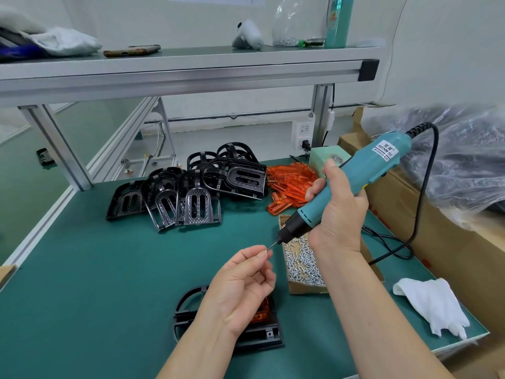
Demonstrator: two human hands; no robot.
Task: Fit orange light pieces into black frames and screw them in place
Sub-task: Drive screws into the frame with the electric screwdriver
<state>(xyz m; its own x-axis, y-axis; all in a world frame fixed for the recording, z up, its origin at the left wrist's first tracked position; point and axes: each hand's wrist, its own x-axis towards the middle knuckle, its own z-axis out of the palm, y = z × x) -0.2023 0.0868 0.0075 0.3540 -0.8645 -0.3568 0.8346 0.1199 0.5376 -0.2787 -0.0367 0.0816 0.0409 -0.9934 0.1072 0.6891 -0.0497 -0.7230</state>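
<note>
Black frame (pixel 188 306), orange piece (pixel 263 310) probably fitted, beneath hands (pixel 241 285) (pixel 337 212).

We see through a single wide-angle camera worn on the person's head, facing forward and down over the green bench (pixel 95 269). It sits close: both forearms enter from the bottom edge, the small screw (pixel 265 251) pinched in the left hand (pixel 240 288) is distinct, and the label on the screwdriver (pixel 366 165) gripped by the right hand (pixel 338 212) reads clearly. Beyond the hands, the shelf (pixel 191 69) curves slightly with the lens.
</note>
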